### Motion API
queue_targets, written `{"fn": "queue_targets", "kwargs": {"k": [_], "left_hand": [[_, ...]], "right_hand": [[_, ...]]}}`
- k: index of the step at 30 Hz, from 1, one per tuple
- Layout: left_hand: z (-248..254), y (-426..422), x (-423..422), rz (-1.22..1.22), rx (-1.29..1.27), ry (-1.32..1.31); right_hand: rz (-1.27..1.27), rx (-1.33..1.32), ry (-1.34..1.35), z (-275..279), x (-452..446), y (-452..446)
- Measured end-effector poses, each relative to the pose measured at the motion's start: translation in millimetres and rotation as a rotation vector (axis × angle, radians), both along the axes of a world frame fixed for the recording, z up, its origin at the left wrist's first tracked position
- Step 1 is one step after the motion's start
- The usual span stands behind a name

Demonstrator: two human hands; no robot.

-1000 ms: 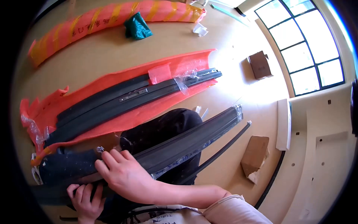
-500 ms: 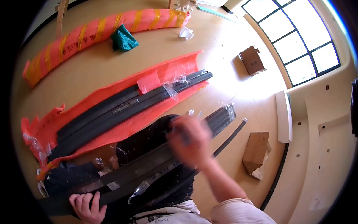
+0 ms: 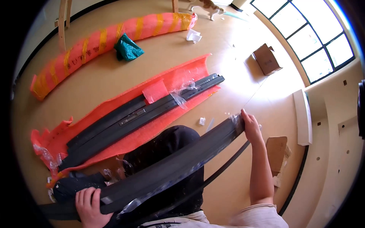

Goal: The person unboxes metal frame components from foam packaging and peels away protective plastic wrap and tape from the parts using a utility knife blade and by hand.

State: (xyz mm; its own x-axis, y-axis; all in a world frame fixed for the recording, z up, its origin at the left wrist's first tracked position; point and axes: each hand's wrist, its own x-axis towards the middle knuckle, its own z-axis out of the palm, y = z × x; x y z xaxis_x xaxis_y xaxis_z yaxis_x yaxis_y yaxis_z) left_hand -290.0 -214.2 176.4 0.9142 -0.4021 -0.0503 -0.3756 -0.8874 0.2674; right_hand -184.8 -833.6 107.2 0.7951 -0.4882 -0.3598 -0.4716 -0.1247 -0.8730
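A long dark profile (image 3: 171, 159) lies across my lap, with clear wrap at its far end and loose film near its lower edge. My left hand (image 3: 91, 205) grips its near part, fingers over the top. At the far end my right hand (image 3: 251, 123) is closed round the profile's tip, the thumb side hidden in part. A thin dark strip (image 3: 216, 174) runs beside it, to the right. Beyond my knee, more dark profiles (image 3: 159, 107) rest on an opened pink foam wrap (image 3: 114, 99), with a small metal-coloured fitting (image 3: 132, 117) on top.
A pink foam roll with yellow tape (image 3: 102, 41) lies at the back, a green bag (image 3: 128, 48) against it. Cardboard boxes (image 3: 267, 60) and torn cardboard (image 3: 276, 154) are at the right. A cat (image 3: 207, 7) stands near the top. A white panel (image 3: 302, 117) runs along the wall.
My right hand has moved from the near part of the profile out to its far end and closed on it. My left hand keeps its hold. The cat has come into view.
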Motion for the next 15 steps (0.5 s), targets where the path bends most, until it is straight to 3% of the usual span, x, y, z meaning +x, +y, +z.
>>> {"fn": "queue_targets", "kwargs": {"k": [2, 7, 12, 15], "left_hand": [[20, 23, 7, -0.052, 0.039, -0.040], [35, 74, 0, 0.035, 0.167, 0.014], [29, 28, 9, -0.047, 0.097, 0.010], [13, 3, 13, -0.133, 0.097, -0.042]], "right_hand": [[0.144, -0.151, 0.095, 16, -11, 35], [0.389, -0.010, -0.032, 35, -22, 96], [0.359, 0.138, -0.050, 33, -30, 96], [0.288, 0.407, -0.073, 28, -43, 87]]}}
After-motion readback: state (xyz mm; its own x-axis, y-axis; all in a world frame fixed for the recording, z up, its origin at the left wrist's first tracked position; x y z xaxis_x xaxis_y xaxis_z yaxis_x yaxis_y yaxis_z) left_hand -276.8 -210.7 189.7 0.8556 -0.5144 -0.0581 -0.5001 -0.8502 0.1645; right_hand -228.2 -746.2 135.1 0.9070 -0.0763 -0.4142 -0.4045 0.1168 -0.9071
